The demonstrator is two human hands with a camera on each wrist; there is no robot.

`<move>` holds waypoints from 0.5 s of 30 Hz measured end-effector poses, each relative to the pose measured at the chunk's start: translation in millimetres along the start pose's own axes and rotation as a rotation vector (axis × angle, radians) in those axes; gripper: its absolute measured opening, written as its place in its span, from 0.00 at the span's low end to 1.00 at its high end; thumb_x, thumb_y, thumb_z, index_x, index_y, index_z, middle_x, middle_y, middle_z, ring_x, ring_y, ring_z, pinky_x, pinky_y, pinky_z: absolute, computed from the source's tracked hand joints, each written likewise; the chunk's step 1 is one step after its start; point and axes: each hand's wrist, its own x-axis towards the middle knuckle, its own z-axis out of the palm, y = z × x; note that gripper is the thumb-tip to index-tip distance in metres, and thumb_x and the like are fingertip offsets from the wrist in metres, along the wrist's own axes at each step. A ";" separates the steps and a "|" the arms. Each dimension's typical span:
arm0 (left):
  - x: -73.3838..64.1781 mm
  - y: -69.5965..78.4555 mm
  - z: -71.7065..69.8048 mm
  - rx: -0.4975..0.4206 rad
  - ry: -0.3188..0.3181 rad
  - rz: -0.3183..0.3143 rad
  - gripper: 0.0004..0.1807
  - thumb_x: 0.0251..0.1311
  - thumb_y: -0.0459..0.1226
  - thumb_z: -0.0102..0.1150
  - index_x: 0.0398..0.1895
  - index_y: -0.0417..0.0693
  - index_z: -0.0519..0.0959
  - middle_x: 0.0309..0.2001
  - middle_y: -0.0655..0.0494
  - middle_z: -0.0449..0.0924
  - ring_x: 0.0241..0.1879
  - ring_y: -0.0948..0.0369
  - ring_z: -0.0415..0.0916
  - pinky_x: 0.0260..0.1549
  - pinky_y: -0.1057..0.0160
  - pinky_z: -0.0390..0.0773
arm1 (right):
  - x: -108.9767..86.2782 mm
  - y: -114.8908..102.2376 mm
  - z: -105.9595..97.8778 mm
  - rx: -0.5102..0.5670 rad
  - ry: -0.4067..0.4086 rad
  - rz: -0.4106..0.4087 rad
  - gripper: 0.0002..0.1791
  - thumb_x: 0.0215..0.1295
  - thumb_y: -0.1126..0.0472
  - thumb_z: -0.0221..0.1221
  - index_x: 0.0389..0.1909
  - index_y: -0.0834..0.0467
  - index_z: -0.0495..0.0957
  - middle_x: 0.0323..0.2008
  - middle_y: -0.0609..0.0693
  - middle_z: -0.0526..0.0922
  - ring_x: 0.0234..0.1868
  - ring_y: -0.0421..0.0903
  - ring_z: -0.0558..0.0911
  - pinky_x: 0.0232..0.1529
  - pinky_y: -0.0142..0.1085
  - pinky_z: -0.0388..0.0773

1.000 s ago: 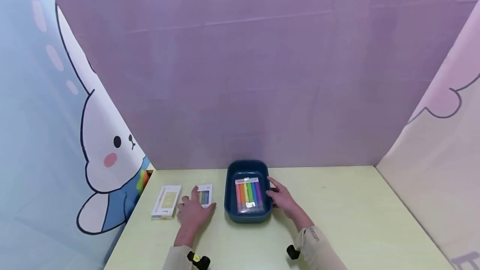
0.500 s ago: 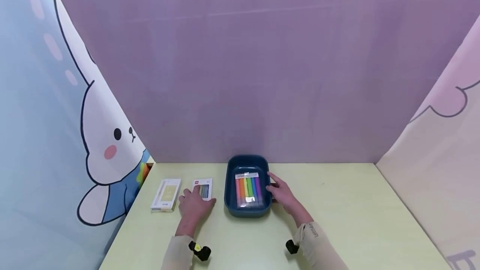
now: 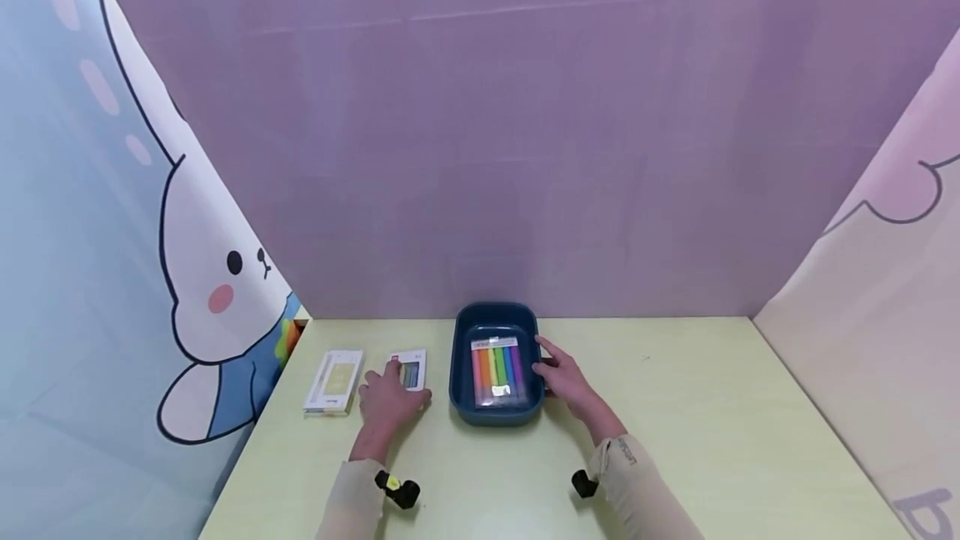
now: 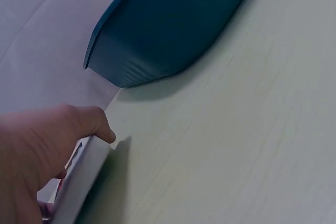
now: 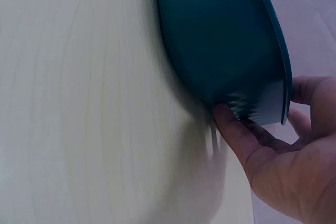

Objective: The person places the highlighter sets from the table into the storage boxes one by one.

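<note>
My left hand [image 3: 390,398] grips a flat white box [image 3: 417,365] whose window shows thin coloured sticks. In the left wrist view the thumb lies over one end of this box [image 4: 86,179], which is tilted with a shadow beneath. My right hand [image 3: 568,382] holds the right side of a dark blue bin [image 3: 497,419], digits over its rim and against the outer wall. The right wrist view shows a fingertip low on the bin's wall [image 5: 220,35]. Inside the bin lies a clear pack of rainbow-coloured pens [image 3: 498,373].
Another white box [image 3: 333,383] with a yellow panel lies left of my left hand on the pale table [image 3: 705,440]. A purple cloth wall [image 3: 487,148] stands right behind the bin. A rabbit-printed cloth [image 3: 217,273] borders the left side.
Everything sits higher in the head view, which has tilted down slightly. Both hands stay at the white box and the bin, with only slight movement.
</note>
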 end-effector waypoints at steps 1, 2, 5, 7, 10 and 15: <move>0.4 0.2 -0.6 -0.006 0.005 0.004 0.51 0.35 0.57 0.72 0.65 0.45 0.68 0.46 0.33 0.65 0.40 0.39 0.64 0.31 0.47 0.69 | 0.1 -0.7 0.0 -0.002 0.001 -0.003 0.31 0.72 0.63 0.52 0.74 0.46 0.60 0.61 0.68 0.69 0.49 0.57 0.77 0.42 0.50 0.81; 0.5 0.2 -0.7 -0.009 0.007 0.006 0.51 0.35 0.58 0.72 0.65 0.45 0.68 0.45 0.33 0.65 0.40 0.39 0.64 0.31 0.47 0.70 | 0.0 -1.2 0.0 -0.005 0.002 -0.002 0.31 0.72 0.63 0.52 0.74 0.46 0.60 0.61 0.68 0.69 0.49 0.57 0.77 0.42 0.50 0.80; -0.3 0.2 0.8 -0.008 0.008 0.004 0.50 0.36 0.58 0.71 0.65 0.44 0.67 0.45 0.34 0.66 0.40 0.40 0.65 0.32 0.48 0.70 | -1.8 -2.4 0.5 -0.016 0.007 -0.002 0.31 0.72 0.63 0.52 0.74 0.47 0.60 0.61 0.68 0.69 0.50 0.58 0.77 0.41 0.49 0.81; -2.3 0.6 2.2 -0.004 0.012 0.006 0.50 0.37 0.59 0.70 0.64 0.43 0.67 0.46 0.34 0.66 0.41 0.40 0.65 0.33 0.48 0.71 | -3.3 -2.7 0.9 -0.019 0.009 -0.004 0.31 0.72 0.63 0.52 0.74 0.47 0.60 0.61 0.68 0.69 0.50 0.58 0.77 0.41 0.49 0.81; -7.5 2.9 2.4 -0.022 0.023 0.010 0.50 0.38 0.58 0.71 0.63 0.41 0.67 0.46 0.35 0.66 0.41 0.41 0.65 0.35 0.47 0.71 | -4.3 -2.5 1.6 -0.011 0.010 -0.016 0.31 0.72 0.63 0.51 0.74 0.48 0.59 0.61 0.69 0.69 0.49 0.58 0.78 0.41 0.49 0.81; -18.4 9.7 -2.1 -0.057 0.047 0.006 0.49 0.37 0.56 0.72 0.63 0.41 0.67 0.47 0.35 0.66 0.42 0.41 0.64 0.34 0.47 0.71 | -4.2 -1.0 1.6 -0.004 -0.001 -0.027 0.31 0.71 0.64 0.52 0.74 0.49 0.59 0.60 0.70 0.69 0.47 0.57 0.78 0.40 0.48 0.81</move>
